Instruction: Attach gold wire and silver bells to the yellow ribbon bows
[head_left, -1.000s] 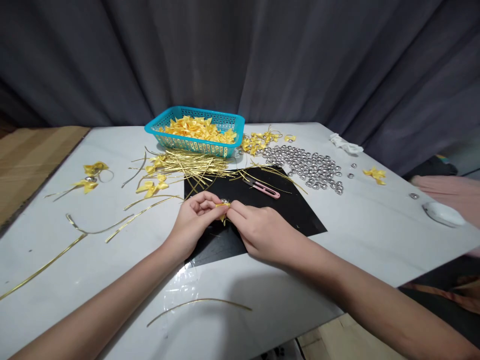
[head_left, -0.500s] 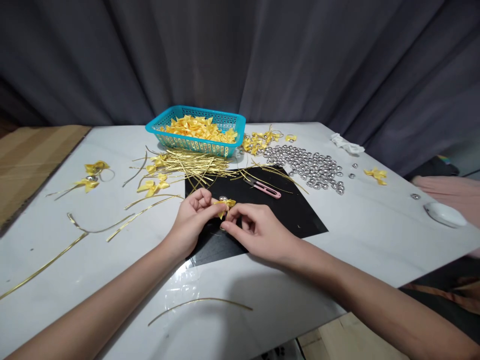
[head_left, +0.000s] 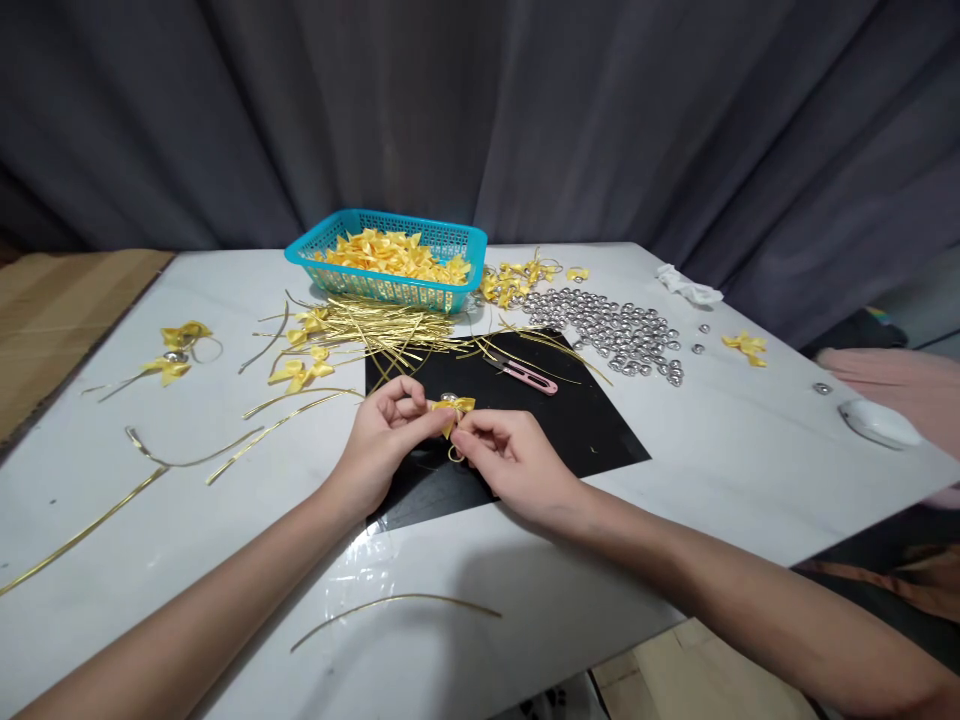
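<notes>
Over the black mat (head_left: 570, 430), my left hand (head_left: 379, 435) pinches a yellow ribbon bow (head_left: 463, 404) between thumb and fingers. A small shiny silver piece (head_left: 448, 398) sits at the bow's upper edge. From the right, my right hand (head_left: 517, 455) closes thumb and forefinger on a thin gold twist tie, whose small loop (head_left: 455, 455) hangs under the bow. Fingers hide part of the bow and most of the tie. Just beyond my hands lies a pink-handled cutter (head_left: 525, 376) on the mat.
A blue basket (head_left: 480, 245) full of yellow bows stands at the back. In front lies a pile of gold twist ties (head_left: 390, 328). Silver pieces (head_left: 622, 335) are heaped to the right, near a white dish (head_left: 881, 424). Loose ties (head_left: 86, 530) lie left. A person's pink clothing (head_left: 892, 375) shows at right.
My right thumb and forefinger have come together on the tie, and its loop now shows more clearly below the bow. My left hand keeps its pinch. The view has shifted slightly.
</notes>
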